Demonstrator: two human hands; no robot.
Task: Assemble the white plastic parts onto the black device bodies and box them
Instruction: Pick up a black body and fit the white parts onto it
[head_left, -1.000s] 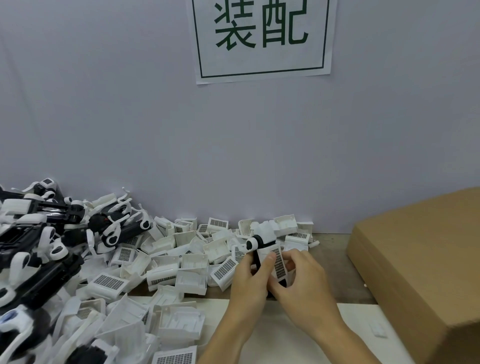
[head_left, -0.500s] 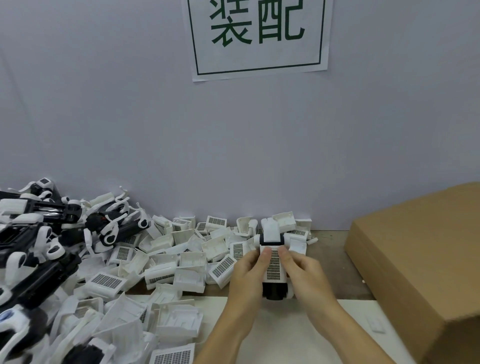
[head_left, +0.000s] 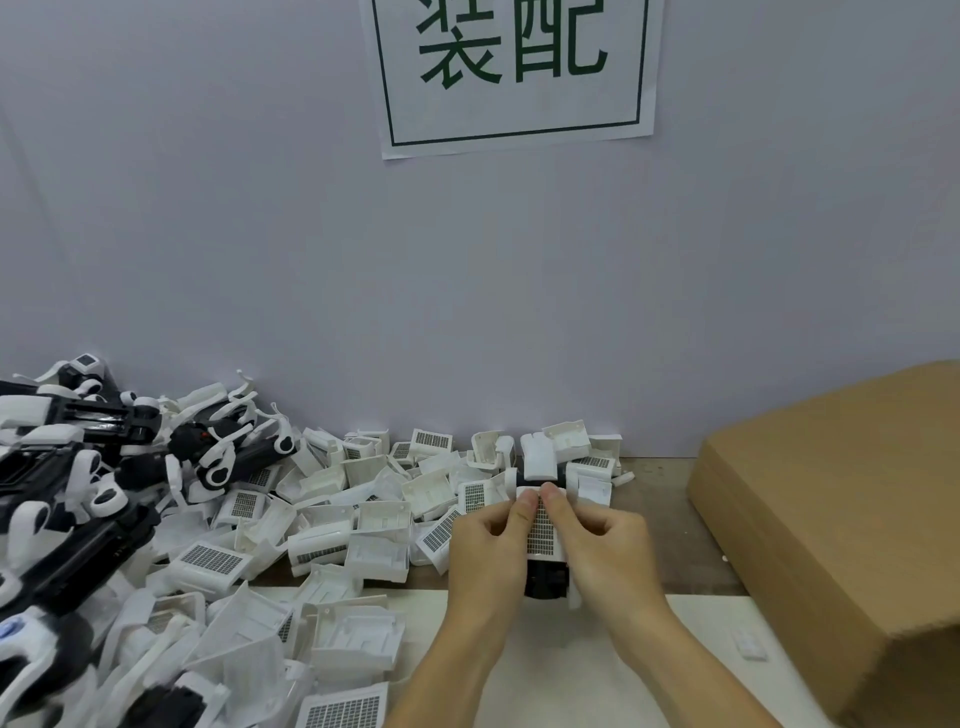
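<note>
Two bare hands meet at centre — the left hand (head_left: 485, 551) and right hand (head_left: 605, 545) both grip a black device body (head_left: 544, 578) with a white gridded plastic part (head_left: 541, 530) on top, thumbs pressing side by side. It is held just above the bench (head_left: 670, 525) — between a heap of loose white plastic parts (head_left: 332, 519) and a brown cardboard box (head_left: 841, 509).

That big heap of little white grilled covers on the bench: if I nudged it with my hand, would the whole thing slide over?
Probably it would scatter rather than slide whole: the white covers lie loose, tilted every way, resting on each other. They look like thin hollow plastic shells, so likely light and stiff. Those at the front of the bench could easily tumble off.
</note>
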